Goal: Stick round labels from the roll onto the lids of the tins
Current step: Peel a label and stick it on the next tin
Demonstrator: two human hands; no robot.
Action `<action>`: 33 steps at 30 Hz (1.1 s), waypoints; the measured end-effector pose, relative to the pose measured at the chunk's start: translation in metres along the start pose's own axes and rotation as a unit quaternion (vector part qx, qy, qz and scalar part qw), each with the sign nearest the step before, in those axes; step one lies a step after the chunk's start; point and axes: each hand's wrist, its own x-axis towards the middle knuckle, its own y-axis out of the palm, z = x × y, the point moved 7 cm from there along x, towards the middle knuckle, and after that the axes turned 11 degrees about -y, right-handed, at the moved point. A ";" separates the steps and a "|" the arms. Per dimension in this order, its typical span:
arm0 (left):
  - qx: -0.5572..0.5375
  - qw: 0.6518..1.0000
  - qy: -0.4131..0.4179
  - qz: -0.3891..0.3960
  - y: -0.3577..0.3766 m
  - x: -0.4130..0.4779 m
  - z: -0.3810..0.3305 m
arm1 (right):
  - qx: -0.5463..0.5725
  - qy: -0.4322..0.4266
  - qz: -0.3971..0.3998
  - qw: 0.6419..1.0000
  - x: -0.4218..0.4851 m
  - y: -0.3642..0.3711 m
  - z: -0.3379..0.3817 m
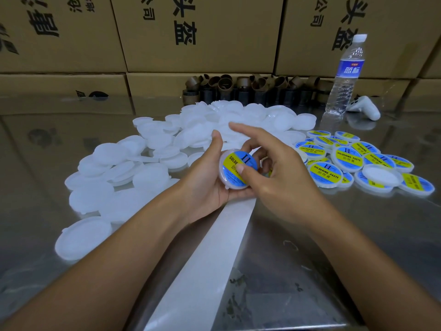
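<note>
My left hand [210, 185] grips a white plastic lid [232, 170] tilted toward me, carrying a round blue and yellow label [243, 161] that reads "SOLDERING PASTE". My right hand [274, 173] presses its thumb onto the label's lower part, with the index finger stretched out above. A white strip of label backing paper [214, 254] runs from under my hands toward the near edge of the table. A large heap of plain white lids [148, 163] lies to the left and behind. A pile of labelled lids [362, 161] lies at the right.
The metal table [334, 247] is reflective. Several brown cardboard roll cores [250, 89] stand at the back. A water bottle [346, 75] and a white controller [365, 107] are at the back right. Cardboard boxes [198, 32] wall off the back.
</note>
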 end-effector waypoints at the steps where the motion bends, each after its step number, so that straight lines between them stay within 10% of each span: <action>1: 0.004 1.000 0.000 -0.002 0.000 0.000 0.000 | 0.015 0.006 -0.007 1.000 0.000 -0.001 -0.002; 17: 0.158 0.984 0.076 -0.026 -0.004 -0.002 -0.007 | -0.113 0.002 -0.046 0.993 -0.002 -0.006 -0.007; 33: 0.243 0.950 0.164 -0.105 0.000 -0.013 -0.022 | 0.043 0.092 -0.115 0.988 -0.002 -0.018 -0.018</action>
